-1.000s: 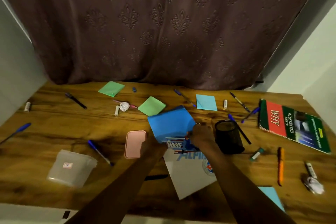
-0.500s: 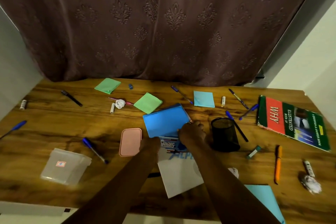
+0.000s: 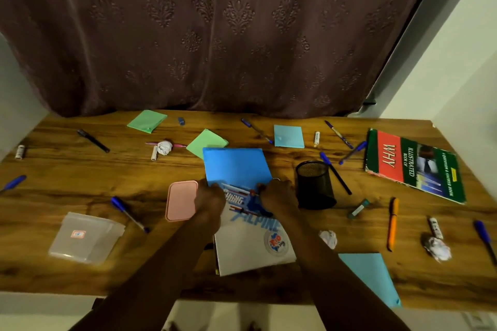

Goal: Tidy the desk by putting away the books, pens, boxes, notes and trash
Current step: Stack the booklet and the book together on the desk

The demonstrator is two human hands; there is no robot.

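A blue book point(image 3: 236, 166) lies mid-desk, its near edge overlapping a white "Alpine" book point(image 3: 250, 247). My left hand point(image 3: 209, 200) grips the blue book's near left corner, fingers curled. My right hand point(image 3: 277, 196) grips its near right corner. A green and red "WHY" book point(image 3: 414, 166) lies at the far right. A black mesh pen holder point(image 3: 313, 185) stands just right of my right hand. Several pens are scattered around, among them an orange one point(image 3: 392, 223). Green notes point(image 3: 147, 121) point(image 3: 206, 142) and a light blue note point(image 3: 288, 136) lie at the back.
A pink lid point(image 3: 181, 200) lies beside my left hand, with a clear plastic box point(image 3: 86, 236) at front left. Crumpled paper balls point(image 3: 164, 147) point(image 3: 328, 238) point(image 3: 437, 248) dot the desk. A light blue sheet point(image 3: 368, 277) overhangs the front edge. A curtain hangs behind.
The blue book has turned from a tilt to lie squarer with the desk, and both hands have shifted along its near edge with it.
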